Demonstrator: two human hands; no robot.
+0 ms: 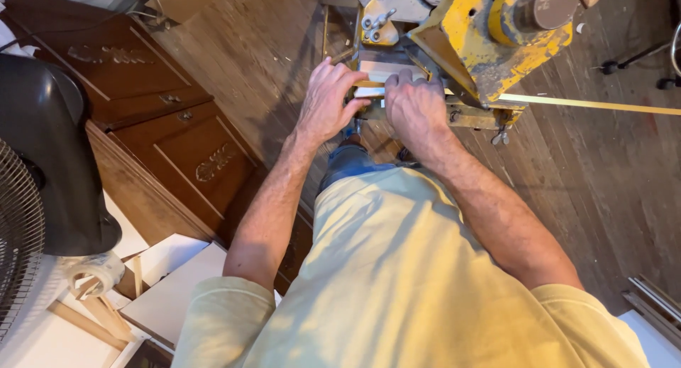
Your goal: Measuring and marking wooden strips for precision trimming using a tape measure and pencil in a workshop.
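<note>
Workpiece: long thin pale wood strip point(589, 103), lying across the bed of the yellow cutting machine point(489, 42), free end running out toward the right edge of frame. Judged light, stiff along its length but whippy and easy to snap; grip close to the machine, both sides of the cut point. Left hand point(328, 102): fingers curled down, pressing the strip's near end. Right hand point(415, 109): fingers together, pressed flat on top. Machine paint chipped, no legible label. Outward: dark carved wooden cabinet point(163, 127) at left, black fan point(42, 162), tape roll point(92, 272), white boards point(177, 290) at lower left, plank floor point(610, 198)
</note>
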